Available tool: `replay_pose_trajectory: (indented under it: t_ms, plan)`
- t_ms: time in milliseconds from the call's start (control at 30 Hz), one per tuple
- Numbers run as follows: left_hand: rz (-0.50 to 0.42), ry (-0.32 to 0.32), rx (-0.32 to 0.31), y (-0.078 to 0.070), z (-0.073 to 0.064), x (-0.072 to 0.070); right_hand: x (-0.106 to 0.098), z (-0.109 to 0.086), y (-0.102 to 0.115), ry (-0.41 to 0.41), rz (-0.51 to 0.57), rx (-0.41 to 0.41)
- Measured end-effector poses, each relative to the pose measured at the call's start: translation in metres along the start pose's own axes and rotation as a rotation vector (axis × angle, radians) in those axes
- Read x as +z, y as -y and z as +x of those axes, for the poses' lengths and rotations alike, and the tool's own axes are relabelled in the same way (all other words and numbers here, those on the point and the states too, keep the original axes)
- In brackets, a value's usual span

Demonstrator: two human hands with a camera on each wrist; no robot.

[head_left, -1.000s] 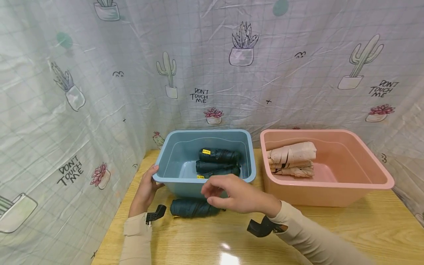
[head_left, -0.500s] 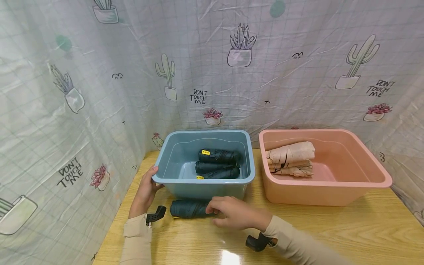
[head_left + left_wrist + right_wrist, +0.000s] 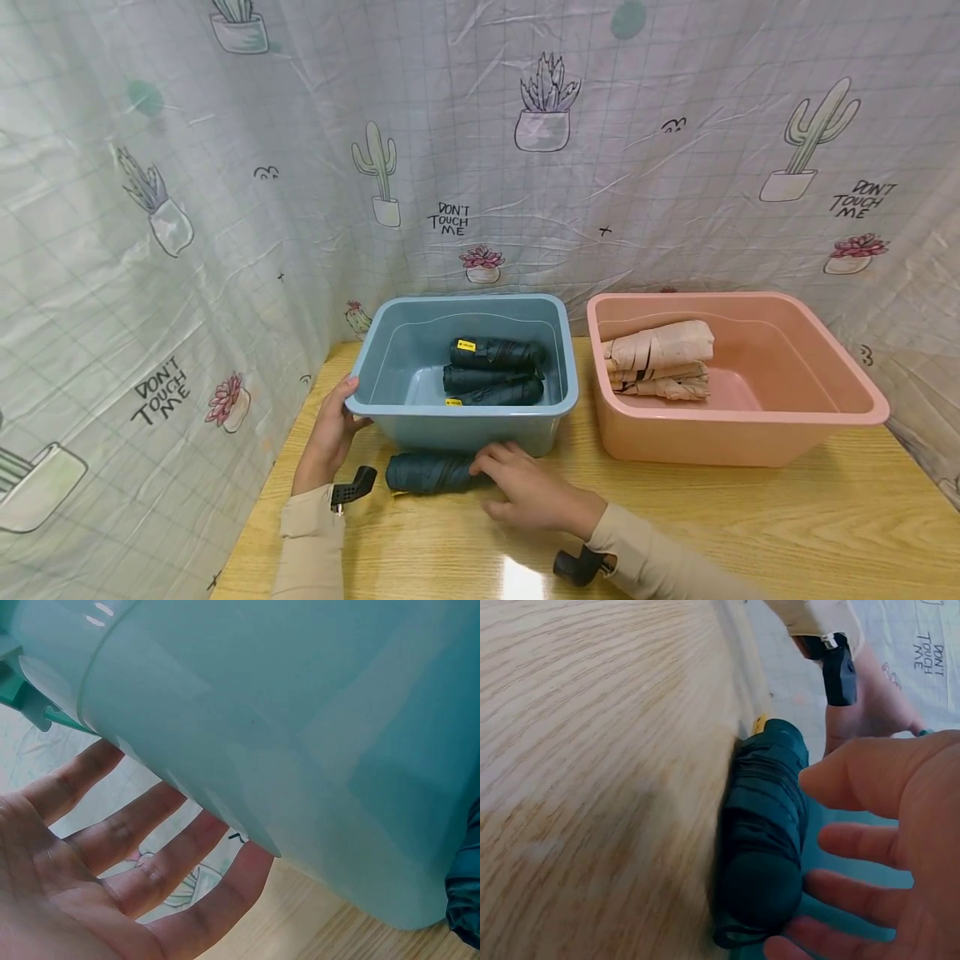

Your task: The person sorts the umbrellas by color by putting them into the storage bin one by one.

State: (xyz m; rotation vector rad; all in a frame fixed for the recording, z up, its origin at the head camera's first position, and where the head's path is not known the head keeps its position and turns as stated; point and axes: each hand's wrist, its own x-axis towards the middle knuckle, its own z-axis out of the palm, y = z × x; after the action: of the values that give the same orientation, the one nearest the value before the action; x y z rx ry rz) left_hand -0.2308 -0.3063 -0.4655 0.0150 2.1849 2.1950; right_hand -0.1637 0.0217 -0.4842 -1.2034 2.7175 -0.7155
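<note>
A folded dark green umbrella [image 3: 429, 473] lies on the table against the front of the blue bin [image 3: 465, 432]. My right hand [image 3: 528, 490] is at its right end in the head view. In the right wrist view the thumb and fingers are spread beside the umbrella [image 3: 765, 832], not closed round it; its rounded handle end and wrist loop show. My left hand [image 3: 330, 429] rests at the bin's left front corner. There the fingers [image 3: 150, 877] reach out fairly straight, tips at the bin's edge. Several similar dark umbrellas [image 3: 491, 379] lie inside the blue bin.
To the right stands a pink bin [image 3: 817, 400] with several beige folded umbrellas [image 3: 663, 346] at its left side. Both bins stand at the back of the wooden table [image 3: 675, 517], before a patterned curtain [image 3: 465, 158].
My right hand has come down from over the blue bin's front rim to the right end of the umbrella on the table. The left hand has stayed at the bin.
</note>
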Motion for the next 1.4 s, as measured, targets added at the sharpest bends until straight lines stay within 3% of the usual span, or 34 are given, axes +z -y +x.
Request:
replay_pose_trajectory:
  t_ms: [733,1167,1400]
  plan:
    - [0.001,-0.004,0.013,0.001,-0.002,0.001,0.02,0.007,-0.007,0.042,-0.069,0.096]
    - [0.004,-0.005,0.014,0.004,-0.001,-0.001,0.031,0.01,-0.003,-0.08,-0.126,0.097]
    - [0.0,-0.005,0.026,0.002,-0.001,0.0,0.035,0.012,-0.001,-0.078,-0.142,0.142]
